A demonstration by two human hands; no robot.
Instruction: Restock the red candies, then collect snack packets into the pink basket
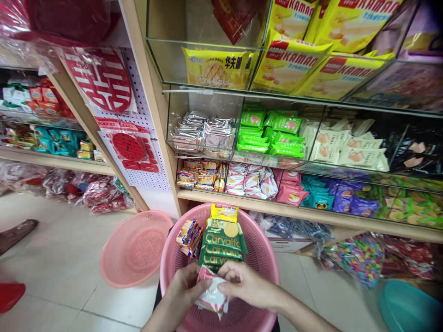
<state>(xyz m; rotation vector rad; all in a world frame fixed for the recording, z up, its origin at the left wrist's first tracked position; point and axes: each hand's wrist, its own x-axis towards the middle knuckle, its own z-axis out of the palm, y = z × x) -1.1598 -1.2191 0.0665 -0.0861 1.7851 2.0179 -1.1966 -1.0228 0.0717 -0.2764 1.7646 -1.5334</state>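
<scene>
Pink basket [263, 258] under both hands; left hand [187, 283] and right hand [244, 283] pinch white-pink snack packet [212, 295], green packets [223, 244] just behind.

Pale tiled floor [65, 272] beneath wooden shelves [304, 214] with glass bins [207, 87].

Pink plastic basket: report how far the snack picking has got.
Done: the round pink plastic basket already holds green Carvalto packets, a yellow Kaman packet and small orange packets. In hand: left hand and right hand hold a pink-and-white wrapped snack over it. Left: much of the basket is unfilled.
</scene>
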